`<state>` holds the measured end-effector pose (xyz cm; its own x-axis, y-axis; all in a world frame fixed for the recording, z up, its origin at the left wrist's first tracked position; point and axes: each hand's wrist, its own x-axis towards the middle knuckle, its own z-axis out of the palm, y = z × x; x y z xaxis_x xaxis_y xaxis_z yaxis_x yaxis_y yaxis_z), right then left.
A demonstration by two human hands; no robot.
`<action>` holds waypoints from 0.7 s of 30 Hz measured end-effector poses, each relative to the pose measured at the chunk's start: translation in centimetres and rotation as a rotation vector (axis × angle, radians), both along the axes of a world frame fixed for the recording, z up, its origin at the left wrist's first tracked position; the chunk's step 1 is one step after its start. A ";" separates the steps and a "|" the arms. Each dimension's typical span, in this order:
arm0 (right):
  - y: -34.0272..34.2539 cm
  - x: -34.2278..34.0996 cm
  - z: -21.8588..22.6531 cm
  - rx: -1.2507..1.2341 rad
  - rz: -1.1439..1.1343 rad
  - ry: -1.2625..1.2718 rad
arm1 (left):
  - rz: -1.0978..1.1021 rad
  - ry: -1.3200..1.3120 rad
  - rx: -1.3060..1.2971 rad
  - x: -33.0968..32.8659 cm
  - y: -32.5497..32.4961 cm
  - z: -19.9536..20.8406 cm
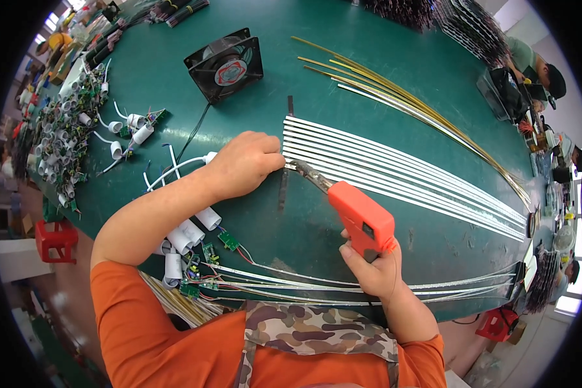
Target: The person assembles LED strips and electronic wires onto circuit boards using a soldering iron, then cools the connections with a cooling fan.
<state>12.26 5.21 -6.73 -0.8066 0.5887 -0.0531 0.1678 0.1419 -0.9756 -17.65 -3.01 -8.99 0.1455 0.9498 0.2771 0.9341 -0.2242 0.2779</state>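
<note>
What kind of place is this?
Probably an electronics workshop or small factory. The right hand holds an orange, gun-shaped tool, perhaps for soldering. Long, thin white strips lie side by side, and green circuit boards with white plastic cylinders are heaped on the green table.

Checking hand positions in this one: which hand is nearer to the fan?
Left. The left hand is below the fan in the picture, by the white strips' left ends; the right hand, gripping the red tool, is farther down and right.

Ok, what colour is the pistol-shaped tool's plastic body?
The plastic body is orange-red, best in head view.
</note>
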 end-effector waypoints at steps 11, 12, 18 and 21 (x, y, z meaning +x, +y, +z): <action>0.4 0.8 -0.1 -0.007 -0.021 0.087 | -0.010 0.014 0.002 -0.3 0.0 -0.4; 0.4 0.9 0.1 -0.068 -0.030 0.085 | -0.010 0.011 0.007 -0.3 0.0 -0.4; 0.4 1.8 2.2 -0.117 -0.143 0.183 | 0.010 0.004 -0.030 0.0 0.2 0.3; 0.6 2.7 3.2 -0.118 -0.214 0.269 | 0.009 0.020 -0.036 0.0 0.2 0.3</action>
